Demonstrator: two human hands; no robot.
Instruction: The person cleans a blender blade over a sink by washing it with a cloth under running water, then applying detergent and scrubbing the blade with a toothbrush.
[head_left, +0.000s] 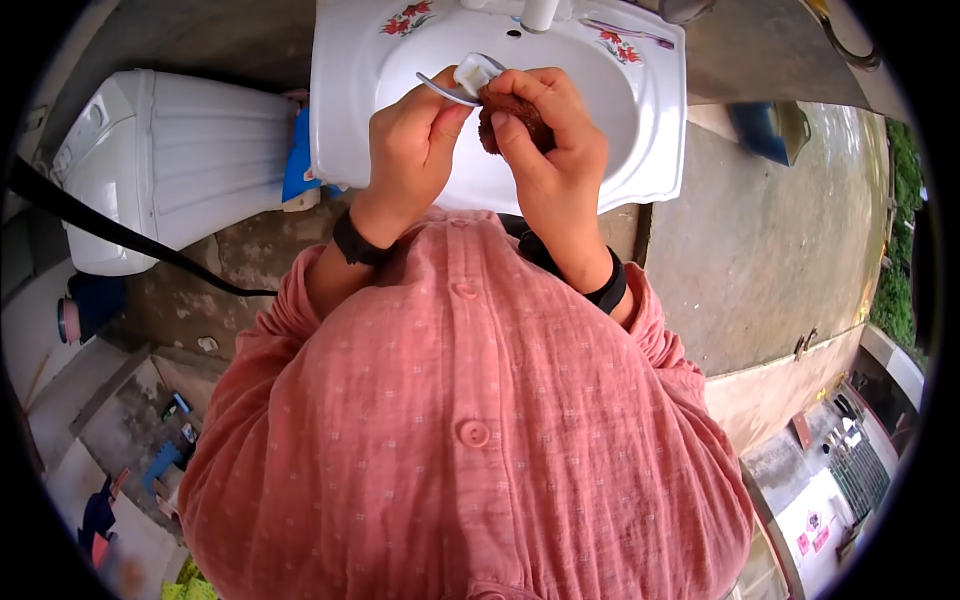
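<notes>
Over the white washbasin (338, 130), both of my hands are raised close together. My left hand (412, 150) is closed on a small white and grey piece (474, 74) with curved, arm-like edges; its exact kind cannot be made out. Pinched between the thumb and fingers of my right hand (560, 145) is a reddish-brown, rough-textured scouring pad (517, 122). The pad touches or nearly touches the lower right side of the white and grey piece. Part of it is hidden behind my right fingers. Black bands sit on both wrists.
A purple toothbrush (630, 35) lies on the basin's back right rim, near the white tap (538, 14). To the left stands a white washing machine (190, 155), with a blue item (300, 160) between it and the basin. A dark blue tub (768, 132) is on the right.
</notes>
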